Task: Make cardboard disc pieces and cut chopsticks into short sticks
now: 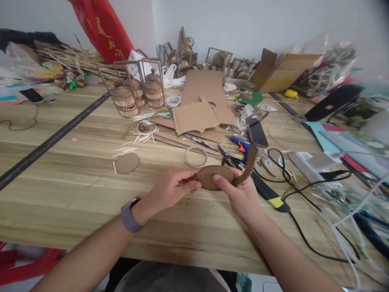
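Note:
Both hands hold a round brown cardboard disc just above the table's near half. My left hand pinches its left edge between thumb and fingers. On the other side, my right hand grips the disc with the thumb flat on its face and the fingers underneath. A brown corrugated cardboard strip runs along the disc's lower edge, and its loose end curves up past my right hand. Beyond the disc lies a roll of tape. To the left, a second cardboard disc rests flat beside pale sticks.
Small lanterns stand at the back left. Cardboard sheets, a utility knife, scissors and a blue glue gun lie ahead. Black cables tangle at right near a phone. An open box stands behind.

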`<state>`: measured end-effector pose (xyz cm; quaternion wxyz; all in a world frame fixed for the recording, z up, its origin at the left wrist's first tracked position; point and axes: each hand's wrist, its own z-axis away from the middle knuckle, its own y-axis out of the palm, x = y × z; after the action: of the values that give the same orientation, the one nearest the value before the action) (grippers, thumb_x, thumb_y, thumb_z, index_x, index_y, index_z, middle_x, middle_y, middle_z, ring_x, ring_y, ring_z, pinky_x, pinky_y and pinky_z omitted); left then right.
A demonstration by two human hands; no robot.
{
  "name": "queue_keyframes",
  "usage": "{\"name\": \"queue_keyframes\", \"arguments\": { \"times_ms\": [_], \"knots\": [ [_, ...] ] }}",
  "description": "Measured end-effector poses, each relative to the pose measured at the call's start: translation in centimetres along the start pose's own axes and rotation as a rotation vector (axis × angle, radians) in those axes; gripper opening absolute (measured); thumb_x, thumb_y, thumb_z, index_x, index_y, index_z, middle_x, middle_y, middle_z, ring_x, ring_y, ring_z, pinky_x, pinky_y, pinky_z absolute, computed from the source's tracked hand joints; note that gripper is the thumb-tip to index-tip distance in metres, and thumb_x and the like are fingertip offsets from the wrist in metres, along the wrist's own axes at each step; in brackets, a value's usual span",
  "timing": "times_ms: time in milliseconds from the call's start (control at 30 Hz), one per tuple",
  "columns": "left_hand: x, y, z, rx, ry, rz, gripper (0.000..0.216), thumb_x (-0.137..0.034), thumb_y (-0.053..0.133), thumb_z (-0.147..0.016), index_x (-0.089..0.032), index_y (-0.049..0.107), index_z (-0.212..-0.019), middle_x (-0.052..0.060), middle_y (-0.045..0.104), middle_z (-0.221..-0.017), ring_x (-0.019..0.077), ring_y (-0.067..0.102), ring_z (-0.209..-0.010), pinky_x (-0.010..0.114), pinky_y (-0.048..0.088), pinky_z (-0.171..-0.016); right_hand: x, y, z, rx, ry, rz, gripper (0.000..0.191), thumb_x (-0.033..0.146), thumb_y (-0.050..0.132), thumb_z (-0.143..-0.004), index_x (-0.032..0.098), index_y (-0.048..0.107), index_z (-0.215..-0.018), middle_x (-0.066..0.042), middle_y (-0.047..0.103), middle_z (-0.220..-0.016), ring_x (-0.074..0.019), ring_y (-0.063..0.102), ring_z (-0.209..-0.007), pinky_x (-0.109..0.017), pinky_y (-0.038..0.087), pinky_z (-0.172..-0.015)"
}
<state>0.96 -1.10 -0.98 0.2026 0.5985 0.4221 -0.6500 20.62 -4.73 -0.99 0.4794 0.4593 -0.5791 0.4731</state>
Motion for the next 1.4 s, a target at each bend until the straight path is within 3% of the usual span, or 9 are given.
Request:
{"name": "queue_keyframes", "arguments": {
  "times_ms": [233, 367, 567, 767, 1200, 1400],
  "knots": [
    [-0.1, 0.0, -0.2, 0.087, -0.060, 0.430, 0.051, -0.061, 0.064, -0.077, -0.015, 0.069, -0.098, 0.004, 0.065, -0.072, 0.0158, 0.060, -0.066, 0.028, 0.050, -0.065, -0.6, 0.4, -0.3, 0.045, 0.116, -0.328, 0.031, 0.048, 0.079, -0.067, 0.021, 0.076, -0.082, -0.004, 0.074, -0.077, -0.0205, 0.065, -0.071, -0.032, 0.054, -0.067],
    [0.2, 0.3, -0.4, 0.081, -0.094, 0.553, 0.053, -0.061, 0.066, -0.075, -0.014, 0.069, -0.102, 0.005, 0.066, -0.074, 0.0156, 0.062, -0.066, 0.028, 0.051, -0.064, -0.1, 0.5, -0.3, 0.015, 0.122, -0.368, 0.032, 0.049, 0.082, -0.063, 0.021, 0.075, -0.077, -0.004, 0.073, -0.073, -0.0195, 0.064, -0.069, -0.031, 0.053, -0.066],
    [0.3, 0.7, -0.3, 0.106, -0.132, 0.672, 0.043, -0.055, 0.070, -0.076, -0.015, 0.066, -0.094, 0.002, 0.064, -0.074, 0.0136, 0.062, -0.066, 0.027, 0.052, -0.063, -0.4, 0.3, -0.2, 0.088, 0.126, -0.355, 0.029, 0.046, 0.079, -0.069, 0.021, 0.076, -0.083, -0.004, 0.074, -0.078, -0.0189, 0.065, -0.071, -0.029, 0.053, -0.066],
    [0.3, 0.6, -0.3, 0.059, -0.161, 0.663, 0.038, -0.049, 0.072, -0.076, -0.015, 0.064, -0.090, 0.003, 0.065, -0.076, 0.0142, 0.064, -0.068, 0.028, 0.053, -0.066, -1.2, -0.3, -0.2, 0.094, 0.093, -0.202, 0.030, 0.046, 0.076, -0.073, 0.020, 0.076, -0.087, -0.005, 0.074, -0.081, -0.0208, 0.065, -0.073, -0.033, 0.054, -0.069],
    [1.0, 0.2, -0.5, 0.067, -0.172, 0.655, 0.038, -0.047, 0.077, -0.072, -0.015, 0.061, -0.085, 0.002, 0.064, -0.080, 0.0139, 0.063, -0.070, 0.029, 0.054, -0.068, -1.3, 0.1, -0.3, 0.134, 0.119, -0.226, 0.031, 0.047, 0.076, -0.073, 0.020, 0.075, -0.089, -0.004, 0.074, -0.082, -0.0203, 0.066, -0.074, -0.031, 0.054, -0.069],
    [0.9, 0.8, -0.7, 0.087, -0.209, 0.800, 0.041, -0.052, 0.071, -0.077, -0.016, 0.062, -0.095, 0.005, 0.067, -0.087, 0.0164, 0.065, -0.078, 0.031, 0.053, -0.075, -1.2, 0.7, -0.2, 0.051, 0.118, -0.316, 0.029, 0.045, 0.078, -0.071, 0.022, 0.075, -0.088, -0.004, 0.075, -0.084, -0.0213, 0.068, -0.080, -0.033, 0.055, -0.075]
  ]
}}
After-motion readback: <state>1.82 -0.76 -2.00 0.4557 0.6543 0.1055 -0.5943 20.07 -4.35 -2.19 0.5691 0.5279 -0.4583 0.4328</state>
